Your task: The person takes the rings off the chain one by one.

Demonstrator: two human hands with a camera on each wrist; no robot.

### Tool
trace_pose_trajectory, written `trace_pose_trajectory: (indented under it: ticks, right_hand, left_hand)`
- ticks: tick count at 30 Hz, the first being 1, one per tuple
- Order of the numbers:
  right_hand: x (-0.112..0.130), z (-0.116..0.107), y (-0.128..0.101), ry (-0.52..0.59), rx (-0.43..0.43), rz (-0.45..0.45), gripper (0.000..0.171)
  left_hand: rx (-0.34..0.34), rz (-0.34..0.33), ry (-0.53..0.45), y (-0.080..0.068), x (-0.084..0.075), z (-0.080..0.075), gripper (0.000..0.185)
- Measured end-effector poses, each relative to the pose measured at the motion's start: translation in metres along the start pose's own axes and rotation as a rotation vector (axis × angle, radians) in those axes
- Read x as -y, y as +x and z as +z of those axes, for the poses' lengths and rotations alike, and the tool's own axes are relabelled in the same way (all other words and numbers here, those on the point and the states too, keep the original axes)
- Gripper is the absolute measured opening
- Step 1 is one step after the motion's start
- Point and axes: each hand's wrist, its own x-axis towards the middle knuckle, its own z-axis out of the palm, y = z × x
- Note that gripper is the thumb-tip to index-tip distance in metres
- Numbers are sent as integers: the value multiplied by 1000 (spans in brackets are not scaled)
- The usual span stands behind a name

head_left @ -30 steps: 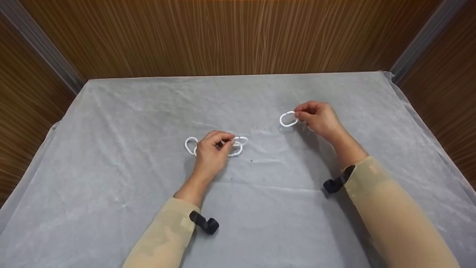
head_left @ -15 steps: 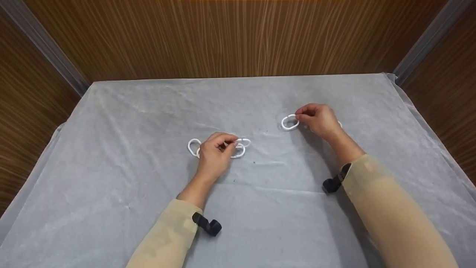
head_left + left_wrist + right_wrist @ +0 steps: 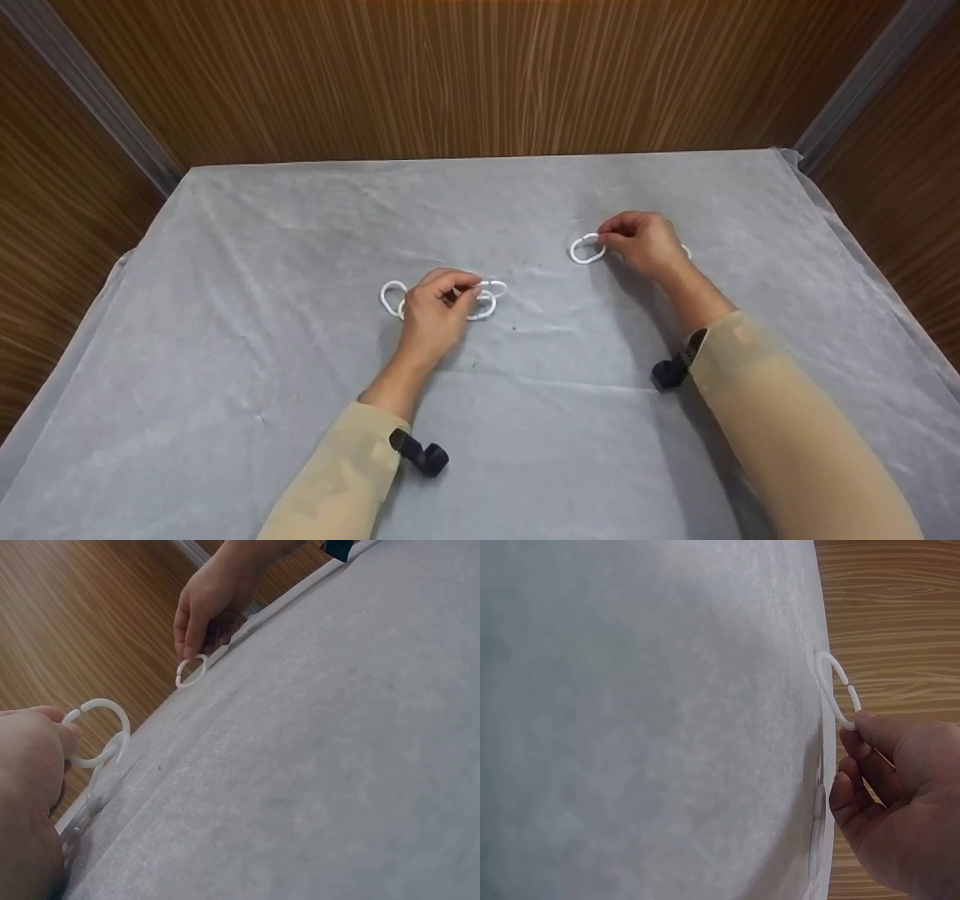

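In the head view my left hand (image 3: 437,311) pinches a white plastic ring (image 3: 493,286), oval with a small split, between thumb and fingertips. It is held up off the cloth. A second white ring (image 3: 114,746) hangs linked through it in the left wrist view. More of the same rings (image 3: 391,296) lie left of that hand and are partly hidden under it. Farther back on the right, my right hand (image 3: 643,241) pinches a single split ring (image 3: 588,249) by its right end. The right wrist view shows that ring (image 3: 826,682) tilted close over the cloth, its split facing away.
Another white ring (image 3: 686,252) lies mostly hidden behind the right wrist. A grey cloth (image 3: 300,375) with slight creases covers the table. Wood-grain panels (image 3: 450,82) rise at the back and both sides.
The head view has shifted slightly. Both hands keep their pinches and have barely moved. A ring edge beside the right wrist, hidden one second ago, now shows.
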Motion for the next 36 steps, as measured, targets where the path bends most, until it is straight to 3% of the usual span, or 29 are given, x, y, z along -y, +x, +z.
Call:
trace_pose_trajectory:
  ticks: [12,20,30,36]
  right_hand:
    - [4,-7,-10,-11,-26,1,21]
    - [31,1,-26,119,-15,-31,23]
    - [64,28,-52,269,12,-137,18]
    - [78,42,-66,333,64,-146,20]
  left_hand:
    - [6,12,-5,2,1,2,11]
    - [9,11,-7,3,3,0,10]
    - [10,8,-18,5,2,-4,9]
    - [2,17,-55,6,2,-3,9]
